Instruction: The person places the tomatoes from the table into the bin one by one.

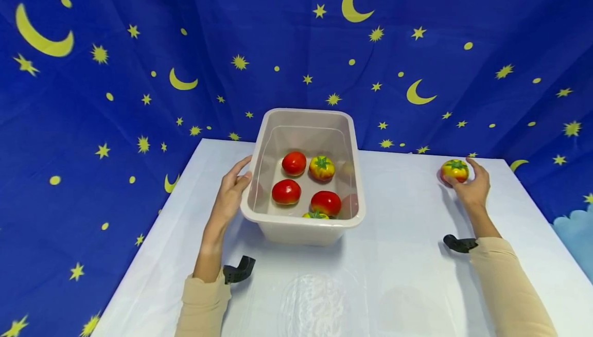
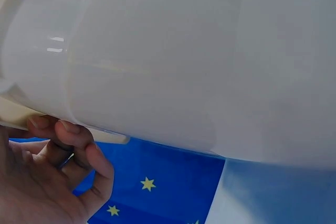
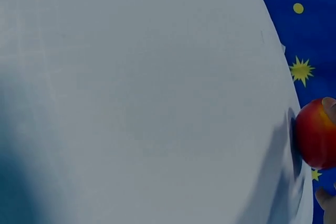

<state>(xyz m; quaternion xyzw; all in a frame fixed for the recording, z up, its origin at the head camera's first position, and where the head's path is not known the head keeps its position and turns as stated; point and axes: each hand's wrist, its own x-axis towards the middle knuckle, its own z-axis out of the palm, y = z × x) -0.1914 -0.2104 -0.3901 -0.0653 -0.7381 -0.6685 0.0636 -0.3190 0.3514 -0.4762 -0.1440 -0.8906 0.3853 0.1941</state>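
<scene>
In the head view, a pale grey plastic bin (image 1: 306, 230) stands mid-table with several tomatoes inside. Some show smooth red sides, like one red tomato (image 1: 286, 192); a yellow-red one (image 1: 321, 168) shows its green leafy top. At the bin's left rim, my left hand (image 1: 228, 195) holds on with thumb and curled fingers. The left wrist view shows its fingers (image 2: 74, 134) bent against the rim's underside. Far to the right, my right hand (image 1: 473, 188) grips a yellow-red tomato (image 1: 454, 170) between thumb and fingers. Only part of that hand enters the right wrist view, beside the tomato (image 3: 315, 137).
A white-covered table (image 1: 398, 275) carries everything. Behind it and along both sides hangs a blue curtain (image 1: 287, 33) with yellow moons and stars. A black wrist mount (image 1: 238, 270) juts from the left sleeve, another mount (image 1: 458, 244) from the right.
</scene>
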